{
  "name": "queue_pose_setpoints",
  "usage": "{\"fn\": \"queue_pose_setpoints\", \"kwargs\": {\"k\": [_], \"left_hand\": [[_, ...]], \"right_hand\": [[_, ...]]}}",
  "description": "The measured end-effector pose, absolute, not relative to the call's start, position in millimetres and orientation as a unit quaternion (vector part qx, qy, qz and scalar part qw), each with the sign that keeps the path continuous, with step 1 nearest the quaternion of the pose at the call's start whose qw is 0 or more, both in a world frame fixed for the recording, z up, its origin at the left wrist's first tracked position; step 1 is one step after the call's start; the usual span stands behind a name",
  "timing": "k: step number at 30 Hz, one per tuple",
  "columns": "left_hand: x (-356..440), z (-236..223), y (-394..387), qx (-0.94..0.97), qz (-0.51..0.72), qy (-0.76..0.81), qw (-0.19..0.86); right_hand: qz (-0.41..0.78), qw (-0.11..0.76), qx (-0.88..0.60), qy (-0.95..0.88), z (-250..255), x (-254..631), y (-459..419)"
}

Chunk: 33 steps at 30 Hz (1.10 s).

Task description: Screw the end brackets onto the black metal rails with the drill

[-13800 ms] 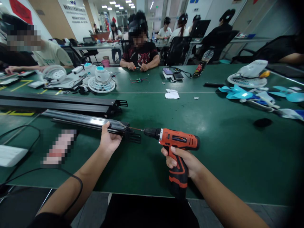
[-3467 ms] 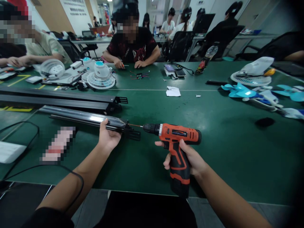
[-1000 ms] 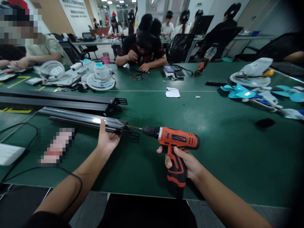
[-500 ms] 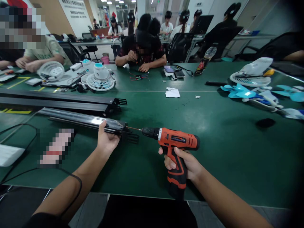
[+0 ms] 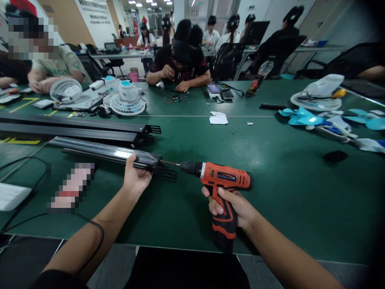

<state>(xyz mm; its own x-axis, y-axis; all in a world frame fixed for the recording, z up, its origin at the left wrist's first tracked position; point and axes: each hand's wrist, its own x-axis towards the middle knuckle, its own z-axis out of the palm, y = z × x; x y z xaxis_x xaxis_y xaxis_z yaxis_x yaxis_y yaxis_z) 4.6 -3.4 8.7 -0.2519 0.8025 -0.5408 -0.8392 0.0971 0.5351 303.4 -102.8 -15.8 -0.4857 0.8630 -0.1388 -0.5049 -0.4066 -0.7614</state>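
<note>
My right hand (image 5: 230,204) is wrapped round the handle of an orange and black cordless drill (image 5: 227,176), forefinger by the trigger. From the drill's chuck a long thin bit (image 5: 171,163) reaches left to the end of a dark metal rail (image 5: 105,153); whether its tip is inside a screw there is too small to tell. My left hand (image 5: 136,174) grips that rail near its right end, thumb on top and fingers underneath. A black slotted bracket (image 5: 167,174) sticks out from the same end, just below the bit.
Behind the held rail lie more black rails (image 5: 75,127). A pixelated phone-like thing (image 5: 72,186) and a black cable (image 5: 100,228) are near my left forearm. White fan parts (image 5: 128,102) stand at the back left, blue fan blades (image 5: 303,115) at the right. A person (image 5: 180,60) works opposite.
Hands, drill and rail stay almost exactly where they were. At the far left, the seated person's head has shifted slightly.
</note>
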Motion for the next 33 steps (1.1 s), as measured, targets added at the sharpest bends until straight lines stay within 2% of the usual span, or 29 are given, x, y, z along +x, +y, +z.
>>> {"fn": "queue_pose_setpoints", "kwargs": {"k": [9, 33], "left_hand": [[8.4, 14.3, -5.5, -0.027, 0.675, 0.425, 0.602], [6.6, 12.3, -5.2, -0.013, 0.669, 0.417, 0.615]], "right_hand": [[0.799, 0.402, -0.298, -0.334, -14.8, 305.0, -102.9], [0.795, 0.407, -0.305, -0.332, -10.2, 305.2, -102.9]]}}
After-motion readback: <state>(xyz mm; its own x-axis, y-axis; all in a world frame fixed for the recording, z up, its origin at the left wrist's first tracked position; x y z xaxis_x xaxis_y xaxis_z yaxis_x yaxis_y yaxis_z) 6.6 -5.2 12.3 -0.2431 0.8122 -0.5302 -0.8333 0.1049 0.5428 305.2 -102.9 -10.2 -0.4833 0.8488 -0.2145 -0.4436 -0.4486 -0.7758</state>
